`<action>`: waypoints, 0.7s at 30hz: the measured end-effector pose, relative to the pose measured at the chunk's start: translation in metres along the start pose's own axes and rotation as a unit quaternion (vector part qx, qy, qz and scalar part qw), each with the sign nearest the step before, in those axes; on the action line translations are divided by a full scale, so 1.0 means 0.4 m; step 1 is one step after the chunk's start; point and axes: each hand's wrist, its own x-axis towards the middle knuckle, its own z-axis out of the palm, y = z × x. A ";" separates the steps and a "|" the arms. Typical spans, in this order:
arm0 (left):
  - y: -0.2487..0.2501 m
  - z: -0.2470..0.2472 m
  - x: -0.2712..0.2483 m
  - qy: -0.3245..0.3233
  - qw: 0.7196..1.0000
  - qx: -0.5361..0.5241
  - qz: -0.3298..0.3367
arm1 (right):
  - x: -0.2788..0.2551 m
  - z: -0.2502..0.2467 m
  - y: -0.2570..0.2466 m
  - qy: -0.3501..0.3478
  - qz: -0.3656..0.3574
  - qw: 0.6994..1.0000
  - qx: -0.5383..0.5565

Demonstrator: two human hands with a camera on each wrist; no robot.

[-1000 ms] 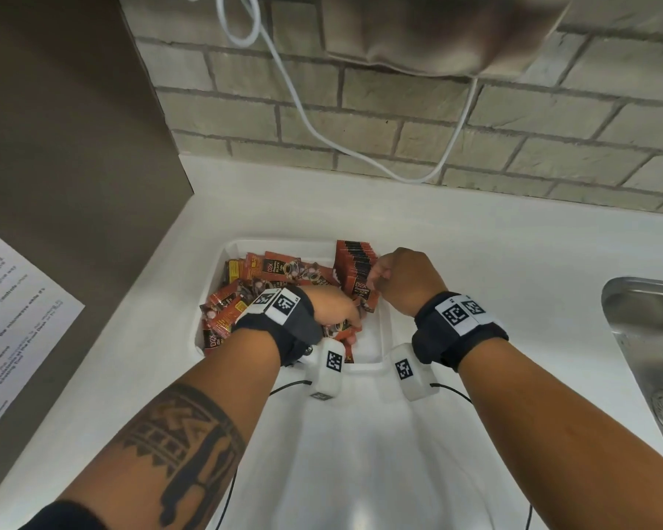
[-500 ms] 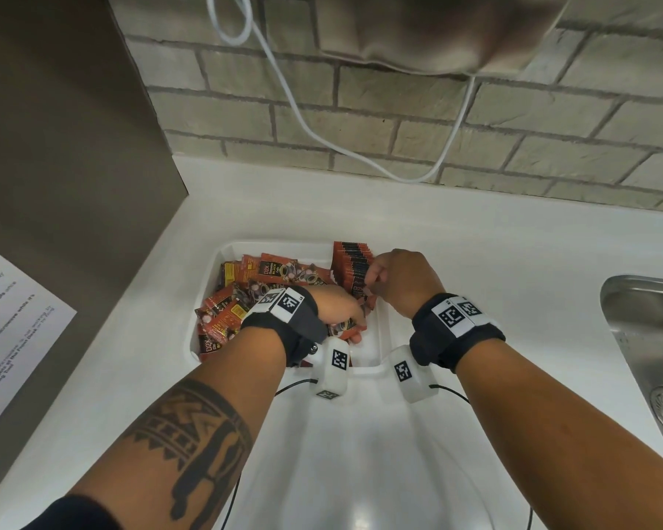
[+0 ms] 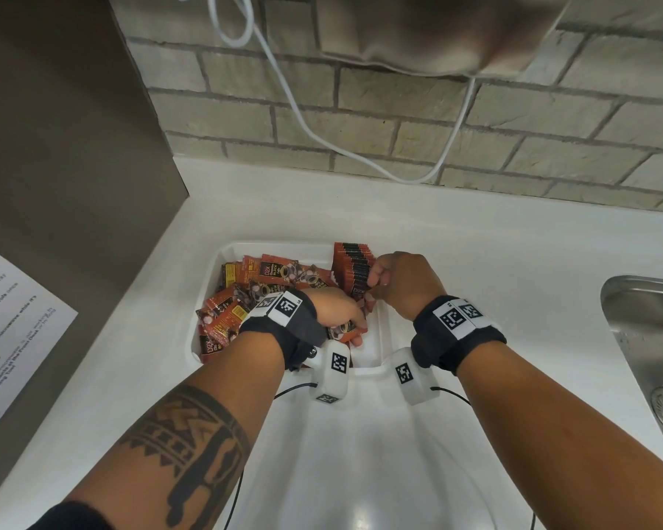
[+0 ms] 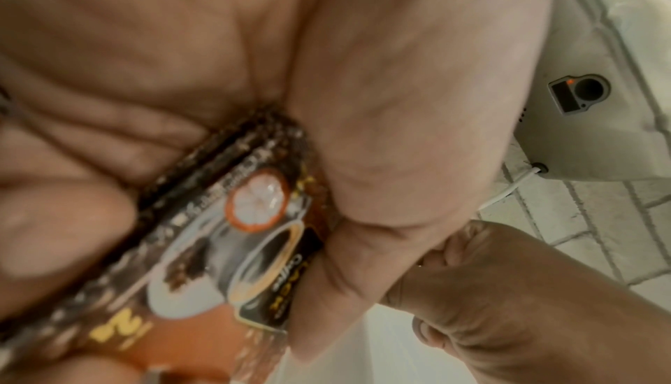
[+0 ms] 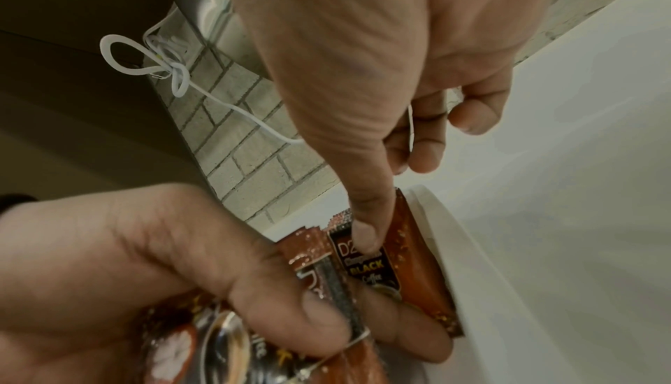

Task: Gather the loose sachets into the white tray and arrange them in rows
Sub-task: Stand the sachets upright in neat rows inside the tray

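Left hand (image 3: 339, 313): grip clamped on a small bundle of sachets (image 4: 232, 249), thumb on one face and fingers curled beneath, held low over the near right part of the white tray (image 3: 380, 340). Printing on the top packet shows a coffee cup and a sliced fruit.

Right hand (image 3: 402, 279): grip pinching the nearest packet of the upright row (image 3: 355, 267); thumb tip pressed on the packet's face where "BLACK" is printed, other fingers curled behind.

Upright row: sachets standing on edge, packed face to face along the tray's right wall, running from the far corner toward the hands.

Loose sachets (image 3: 242, 300): red-orange packets lying flat and overlapping at odd angles, filling the tray's left and middle.

White tray: shallow, rectangular, resting on the white tabletop (image 3: 494, 262) near the corner formed by the brick wall (image 3: 399, 120) and a brown side panel (image 3: 54, 147).

Other items: white cable (image 3: 295, 109) hanging in a loop across the wall; pale appliance (image 3: 437, 28) mounted above, blurred; printed sheet (image 3: 12, 327) on the side panel; steel sink (image 3: 651, 350) at the tabletop's right edge; marker-tagged wristbands (image 3: 458, 319) on both wrists.
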 end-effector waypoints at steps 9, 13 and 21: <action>0.005 0.002 -0.011 -0.001 1.000 -0.018 -0.008 | -0.014 -0.002 -0.007 -0.006 0.006 1.000 0.005; 0.006 0.006 -0.025 0.000 0.999 -0.038 -0.011 | -0.024 -0.009 -0.010 0.002 0.007 1.000 0.009; -0.032 -0.026 -0.024 0.052 0.998 -0.035 0.027 | -0.055 -0.032 -0.008 0.031 -0.010 0.999 0.010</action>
